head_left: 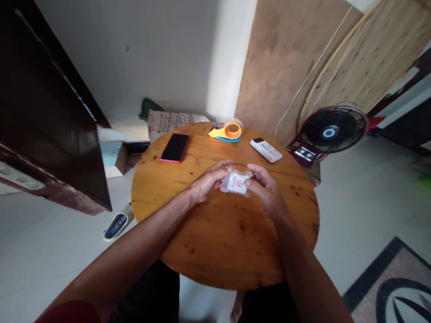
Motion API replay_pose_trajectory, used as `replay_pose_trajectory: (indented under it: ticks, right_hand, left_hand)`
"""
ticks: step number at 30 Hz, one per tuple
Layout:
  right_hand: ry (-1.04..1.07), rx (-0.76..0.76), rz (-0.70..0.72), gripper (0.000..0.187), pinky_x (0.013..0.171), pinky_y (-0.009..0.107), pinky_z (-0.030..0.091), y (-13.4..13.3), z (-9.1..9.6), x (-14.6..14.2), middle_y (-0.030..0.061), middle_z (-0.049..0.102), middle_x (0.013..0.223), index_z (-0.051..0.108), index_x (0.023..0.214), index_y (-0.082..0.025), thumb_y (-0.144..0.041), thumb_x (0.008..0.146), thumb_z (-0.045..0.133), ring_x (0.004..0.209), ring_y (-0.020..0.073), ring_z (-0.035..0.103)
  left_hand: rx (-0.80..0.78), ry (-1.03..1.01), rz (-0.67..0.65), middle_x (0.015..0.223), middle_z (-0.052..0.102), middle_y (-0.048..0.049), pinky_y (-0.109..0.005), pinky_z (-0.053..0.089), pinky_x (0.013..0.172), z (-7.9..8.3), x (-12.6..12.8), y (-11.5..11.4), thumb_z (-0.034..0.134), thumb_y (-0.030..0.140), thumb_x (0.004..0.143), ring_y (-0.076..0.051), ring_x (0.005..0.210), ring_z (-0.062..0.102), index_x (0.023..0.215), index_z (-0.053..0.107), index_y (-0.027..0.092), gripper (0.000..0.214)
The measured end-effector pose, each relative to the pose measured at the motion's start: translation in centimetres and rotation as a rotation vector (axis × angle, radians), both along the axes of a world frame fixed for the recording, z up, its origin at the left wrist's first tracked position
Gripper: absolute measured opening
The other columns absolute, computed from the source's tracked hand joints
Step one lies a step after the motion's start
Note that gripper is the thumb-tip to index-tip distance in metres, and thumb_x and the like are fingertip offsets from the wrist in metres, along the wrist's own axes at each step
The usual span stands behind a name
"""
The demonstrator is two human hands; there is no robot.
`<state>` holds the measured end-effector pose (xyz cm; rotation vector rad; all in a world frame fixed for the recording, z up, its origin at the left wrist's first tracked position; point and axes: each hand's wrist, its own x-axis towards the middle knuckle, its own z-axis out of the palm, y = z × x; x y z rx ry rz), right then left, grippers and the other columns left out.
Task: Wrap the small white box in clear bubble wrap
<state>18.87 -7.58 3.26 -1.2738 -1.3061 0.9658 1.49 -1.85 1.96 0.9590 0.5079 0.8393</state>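
Note:
Between my two hands is a small white packet in clear plastic wrap [235,183], with reddish marks on its face. My left hand [210,180] grips its left side, thumb along the upper edge. On the other side, my right hand [266,186] pinches the right edge between thumb and fingers. The packet is held just over the round wooden table [215,242]; whether it touches the wood I cannot tell. What is inside the wrap is blurred.
Toward the table's far edge lie a phone with a red edge [175,147], an orange tape dispenser [226,131] and a white remote control [266,150]. A black fan [332,131] stands beyond the right edge. A slipper [117,223] lies on the floor at left.

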Motion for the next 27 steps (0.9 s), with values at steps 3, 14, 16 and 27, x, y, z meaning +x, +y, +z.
replay_pose_trajectory:
  ticks: [3, 14, 16, 27]
  right_hand:
    - [0.006, -0.011, 0.0, 0.05, 0.083, 0.037, 0.05, 0.03, 0.0, 0.02, 0.0062, 0.067, 0.104, 0.054, 0.117, -0.022, -0.035, 0.071, 0.07, 0.092, 0.0202, 0.063]
    - [-0.006, -0.032, 0.01, 0.051, 0.085, 0.038, 0.049, 0.12, -0.02, -0.1, 0.006, 0.066, 0.104, 0.055, 0.115, -0.022, -0.036, 0.07, 0.071, 0.092, 0.0204, 0.063]
    - [-0.004, -0.037, 0.022, 0.051, 0.085, 0.038, 0.049, 0.14, -0.13, -0.1, 0.0059, 0.066, 0.104, 0.055, 0.115, -0.022, -0.035, 0.069, 0.072, 0.091, 0.0201, 0.063]
    - [-0.104, -0.04, 0.049, 0.046, 0.086, 0.037, 0.048, 0.0, -0.14, -0.1, 0.0061, 0.065, 0.104, 0.053, 0.118, -0.022, -0.041, 0.078, 0.064, 0.093, 0.0201, 0.062]
  left_hand:
    - [-0.002, 0.001, -0.005, 0.094, 0.063, -0.0038, -0.024, 0.045, 0.067, -0.14, 0.01, 0.07, 0.072, 0.041, 0.071, -0.013, 0.077, 0.06, 0.116, 0.052, 0.017, 0.055]
    - [0.049, 0.104, 0.037, 0.095, 0.065, -0.0045, -0.025, 0.045, 0.067, -0.08, 0.25, -0.17, 0.081, 0.03, 0.06, -0.013, 0.074, 0.061, 0.119, 0.049, 0.017, 0.068]
    - [0.048, 0.113, 0.058, 0.092, 0.066, -0.0039, -0.024, 0.046, 0.066, 0.07, 0.34, -0.3, 0.08, 0.027, 0.059, -0.012, 0.071, 0.061, 0.118, 0.049, 0.016, 0.067]
    - [0.06, 0.166, 0.124, 0.081, 0.064, 0.001, -0.024, 0.046, 0.065, 0.27, 0.72, -0.61, 0.074, 0.02, 0.061, -0.01, 0.066, 0.058, 0.116, 0.05, 0.016, 0.06]
